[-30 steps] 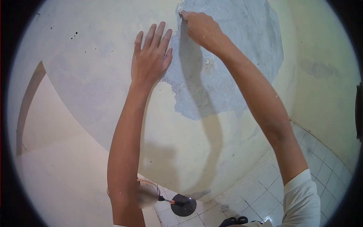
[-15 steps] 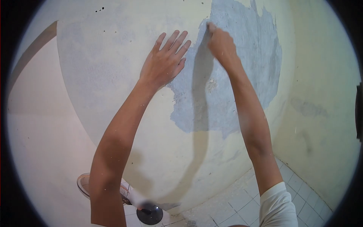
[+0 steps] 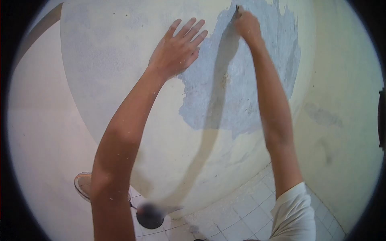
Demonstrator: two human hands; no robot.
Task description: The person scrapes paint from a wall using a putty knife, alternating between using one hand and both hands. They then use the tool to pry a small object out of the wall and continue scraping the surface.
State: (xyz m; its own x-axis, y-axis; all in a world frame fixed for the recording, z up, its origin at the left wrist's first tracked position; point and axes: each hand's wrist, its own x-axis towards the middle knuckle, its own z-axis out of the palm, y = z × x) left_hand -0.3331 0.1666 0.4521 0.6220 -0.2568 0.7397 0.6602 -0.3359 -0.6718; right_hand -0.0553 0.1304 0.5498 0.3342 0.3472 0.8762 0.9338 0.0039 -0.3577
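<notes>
I see the left hand (image 3: 173, 51) on the wall (image 3: 167, 108), its fingers spread; the right hand (image 3: 248, 27) pinches a dark thing (image 3: 237, 9) at the grey patch (image 3: 197, 100).

A short white sleeve (image 3: 295, 215) — softly creased — shows at lower right; pale specks dot the bare left arm (image 3: 120, 134).

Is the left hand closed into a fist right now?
No, the left hand is open and spread out over the wall.
</notes>
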